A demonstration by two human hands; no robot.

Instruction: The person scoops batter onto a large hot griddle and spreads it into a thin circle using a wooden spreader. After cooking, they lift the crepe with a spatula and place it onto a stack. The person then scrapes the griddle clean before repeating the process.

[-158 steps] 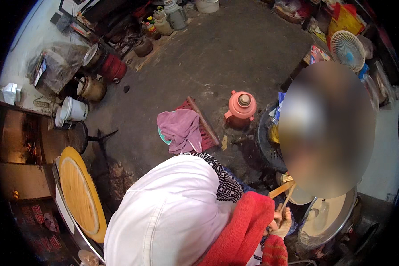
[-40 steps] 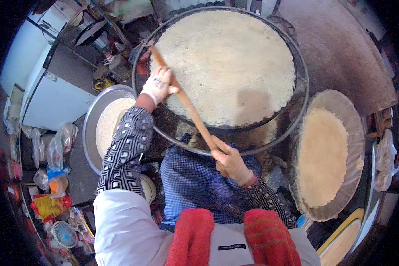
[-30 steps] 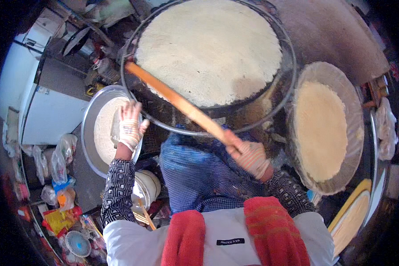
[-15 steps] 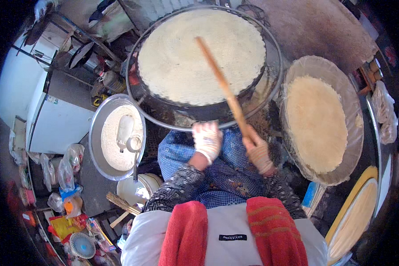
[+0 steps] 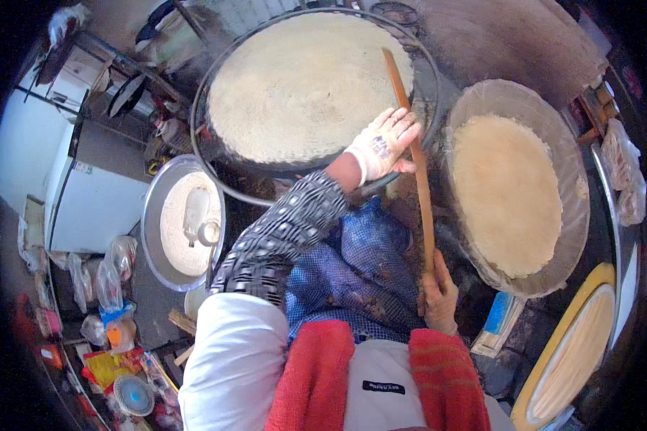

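Note:
A long flat wooden stick slants up from my lap to the right side of a large round sheet of pale batter on a dark griddle. My right hand, in a light glove, is wrapped round its lower end. Beside the stick's upper half is my left hand, in a white glove, fingers stretched out and fingertips at the stick's edge. A metal ring circles the griddle, and my left hand reaches over its near right part. The stick's tip overlaps the batter sheet's right part.
Left stands a metal basin of pale batter or flour holding a clear bottle and a ladle. Right is a plastic-lined basket with a stack of round flatbreads. A yellow-rimmed round board leans at the lower right.
My left hand has left the ring's near edge and moved up and right to the stick. My right hand has drawn lower and right, and the stick's tip has swung right.

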